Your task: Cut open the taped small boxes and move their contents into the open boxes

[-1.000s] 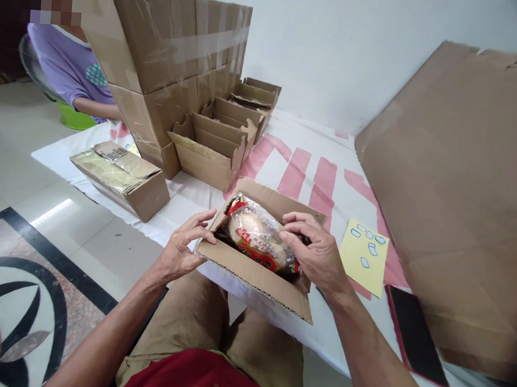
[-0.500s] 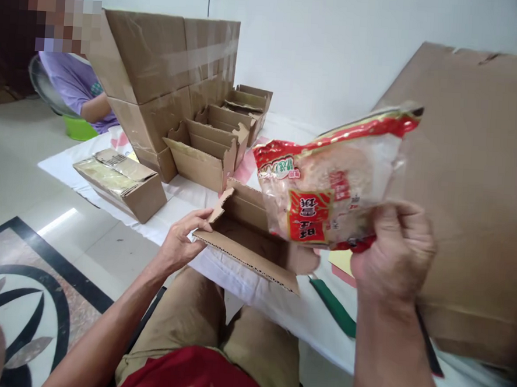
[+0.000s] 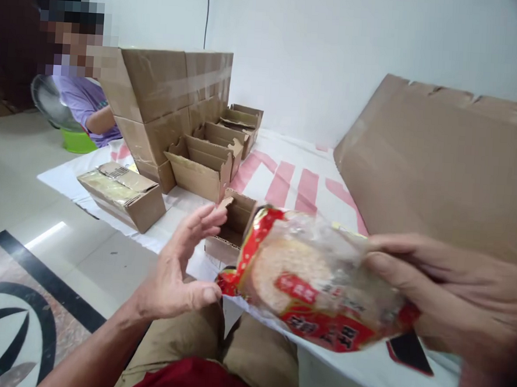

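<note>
Between the two hands, the red-and-clear packet stretches lengthwise from the right hand, which pinches one end, towards the left hand, spread and ungripping, thumb right by the opposite corner.

The bare left hand is spread at the near left, thumb extended rightward, fingers slightly curved; its bare forearm slants inward. The bare right hand, at right, pinches thumb against fingers.
</note>
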Motion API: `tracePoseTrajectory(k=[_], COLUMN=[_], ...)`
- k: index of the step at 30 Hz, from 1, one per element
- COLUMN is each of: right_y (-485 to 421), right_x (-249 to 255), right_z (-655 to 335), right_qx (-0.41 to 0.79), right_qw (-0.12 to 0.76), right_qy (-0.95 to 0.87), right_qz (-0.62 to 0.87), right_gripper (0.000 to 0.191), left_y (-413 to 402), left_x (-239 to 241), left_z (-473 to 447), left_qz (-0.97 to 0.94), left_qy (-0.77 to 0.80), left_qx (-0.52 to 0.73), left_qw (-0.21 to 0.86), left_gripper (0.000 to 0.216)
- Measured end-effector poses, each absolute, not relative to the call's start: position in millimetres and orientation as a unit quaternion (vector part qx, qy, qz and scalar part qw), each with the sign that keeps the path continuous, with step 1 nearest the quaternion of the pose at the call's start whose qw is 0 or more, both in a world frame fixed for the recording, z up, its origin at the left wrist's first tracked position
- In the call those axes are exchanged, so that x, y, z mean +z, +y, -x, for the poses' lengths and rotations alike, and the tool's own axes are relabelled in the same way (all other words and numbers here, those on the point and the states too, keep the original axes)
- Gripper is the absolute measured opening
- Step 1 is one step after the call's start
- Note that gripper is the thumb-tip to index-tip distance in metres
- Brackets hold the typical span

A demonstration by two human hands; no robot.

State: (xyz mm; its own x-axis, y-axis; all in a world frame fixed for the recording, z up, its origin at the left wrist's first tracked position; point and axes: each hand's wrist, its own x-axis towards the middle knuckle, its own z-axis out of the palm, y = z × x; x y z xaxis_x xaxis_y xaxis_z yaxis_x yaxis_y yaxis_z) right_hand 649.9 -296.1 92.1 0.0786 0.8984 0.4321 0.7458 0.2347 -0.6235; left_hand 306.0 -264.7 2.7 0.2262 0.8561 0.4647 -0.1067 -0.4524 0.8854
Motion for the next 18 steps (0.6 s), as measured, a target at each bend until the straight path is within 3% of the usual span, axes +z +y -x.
tracePoseTrajectory(k=[4, 8, 10, 14, 18], right_y=[-294.5, -287.3, -289.1, -298.0, -297.4], right_x=[107.1, 110.0, 100.5, 57.9, 17.3], right_z=[-600.0, -605.7, -617.6, -629.3, -614.6], right_qx=[0.244, 0.207, 0.190, 0.272, 0.395], right_qw=[0.383, 0.403, 0.475, 0.611, 0.559], right_qy=[-0.709, -0.719, -0.681, -0.593, -0.572], right_qz=[0.539, 0.527, 0.524, 0.449, 0.452], right_gripper=[0.030, 0.023, 0.023, 0.048, 0.080], left_y=[-271.0, -268.6, -265.8, -256.7, -240.6], left_x=[16.6, 15.1, 13.3, 13.4, 18.9], left_z=[-322.8, -331.8, -333.5, -335.2, -342.9], left_qz=[-0.622, -0.565, -0.522, -0.432, -0.399], left_qy=[0.262, 0.282, 0.287, 0.300, 0.301], left_qx=[0.475, 0.504, 0.523, 0.561, 0.603], left_qw=[0.565, 0.590, 0.609, 0.640, 0.622], left_gripper=[0.095, 0.089, 0.089, 0.092, 0.088])
